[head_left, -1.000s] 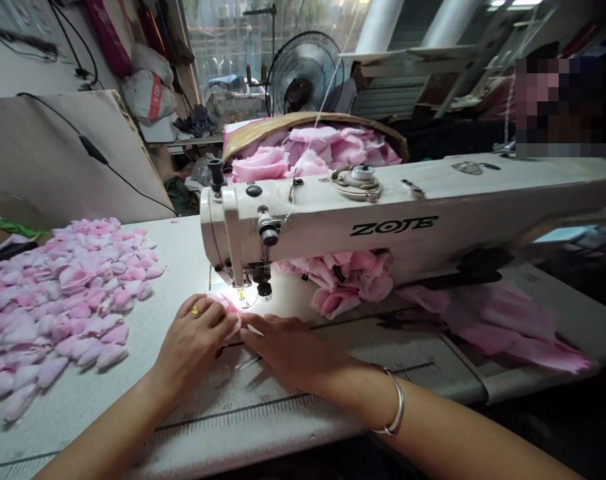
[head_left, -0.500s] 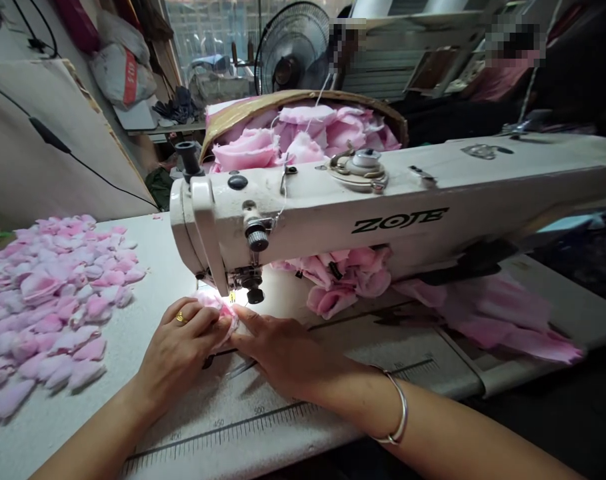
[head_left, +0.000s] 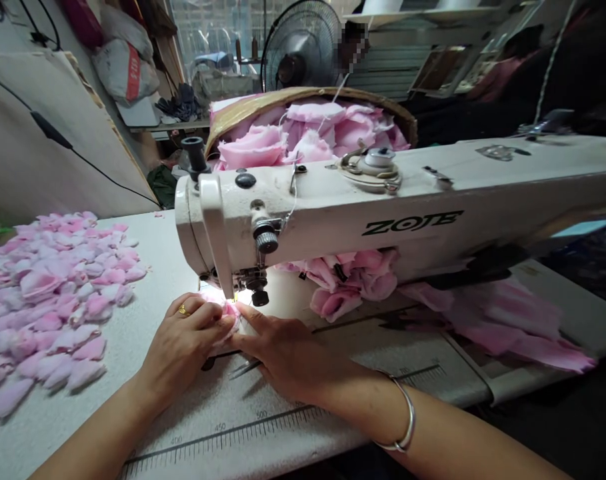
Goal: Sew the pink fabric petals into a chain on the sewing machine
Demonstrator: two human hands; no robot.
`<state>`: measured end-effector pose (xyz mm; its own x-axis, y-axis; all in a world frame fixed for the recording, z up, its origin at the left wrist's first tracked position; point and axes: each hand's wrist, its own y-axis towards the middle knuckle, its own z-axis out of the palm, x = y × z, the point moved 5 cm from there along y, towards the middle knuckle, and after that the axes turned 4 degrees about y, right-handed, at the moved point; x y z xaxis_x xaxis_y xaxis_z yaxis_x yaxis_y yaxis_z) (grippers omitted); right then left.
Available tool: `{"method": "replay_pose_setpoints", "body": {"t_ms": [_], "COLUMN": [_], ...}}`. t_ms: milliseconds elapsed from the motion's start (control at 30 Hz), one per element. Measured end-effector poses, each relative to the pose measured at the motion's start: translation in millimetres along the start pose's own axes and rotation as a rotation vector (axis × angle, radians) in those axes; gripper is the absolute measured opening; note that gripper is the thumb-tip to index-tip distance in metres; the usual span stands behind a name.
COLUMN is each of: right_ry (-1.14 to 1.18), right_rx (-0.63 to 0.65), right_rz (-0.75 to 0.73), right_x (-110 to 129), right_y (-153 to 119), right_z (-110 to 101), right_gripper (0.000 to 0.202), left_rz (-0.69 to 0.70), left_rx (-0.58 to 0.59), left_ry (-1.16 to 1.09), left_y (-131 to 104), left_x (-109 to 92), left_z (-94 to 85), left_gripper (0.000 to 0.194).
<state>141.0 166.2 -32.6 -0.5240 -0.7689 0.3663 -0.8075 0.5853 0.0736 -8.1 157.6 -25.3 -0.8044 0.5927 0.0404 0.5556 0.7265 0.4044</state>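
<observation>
A small piece of pink fabric [head_left: 231, 310] lies under the lit needle area of a white sewing machine [head_left: 323, 213]. My left hand [head_left: 183, 340], with a gold ring, has its fingers curled and pressed onto the fabric's left side. From the right, my right hand [head_left: 290, 353] pinches the fabric's edge between thumb and index finger, close to the presser foot. The fingers cover much of the piece, and the needle tip is hard to make out. A silver bangle circles my right wrist.
Many stuffed pink fabric petals [head_left: 57, 293] cover the table's left side. Pink fabric flowers [head_left: 350, 277] sit behind the needle, under the machine arm. More pink cloth [head_left: 507, 320] lies right. Behind stand a filled basket [head_left: 257, 103] and a fan [head_left: 300, 50]. People are in the background.
The camera view has shifted slightly, so the machine appears a little further right. Both hands stay on the fabric at the needle, with barely any movement.
</observation>
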Motion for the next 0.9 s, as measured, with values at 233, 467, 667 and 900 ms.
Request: {"method": "replay_pose_setpoints", "body": {"t_ms": [233, 467, 667, 900], "right_ry": [-0.002, 0.019, -0.165, -0.348], "right_rx": [-0.003, -0.056, -0.167, -0.131], "right_rz": [-0.027, 0.020, 0.190, 0.145], "right_x": [1.6, -7.1, -22.0, -14.9], "right_y": [0.7, -1.1, -0.5, 0.3], "right_z": [-0.7, -3.8, -14.1, -16.6], "right_gripper": [0.043, 0.041, 0.036, 0.021], "left_rz": [-0.011, 0.020, 0.100, 0.093], "left_rx": [-0.024, 0.003, -0.023, 0.049], "left_ry": [0.070, 0.111, 0.171, 0.093], "left_y": [6.2, 3.2, 2.3, -2.1], "left_x": [-6.1, -7.4, -13.9, -13.1], "left_z": [-2.2, 2.0, 0.6, 2.2], "left_gripper": [0.018, 0.025, 0.028, 0.033]}}
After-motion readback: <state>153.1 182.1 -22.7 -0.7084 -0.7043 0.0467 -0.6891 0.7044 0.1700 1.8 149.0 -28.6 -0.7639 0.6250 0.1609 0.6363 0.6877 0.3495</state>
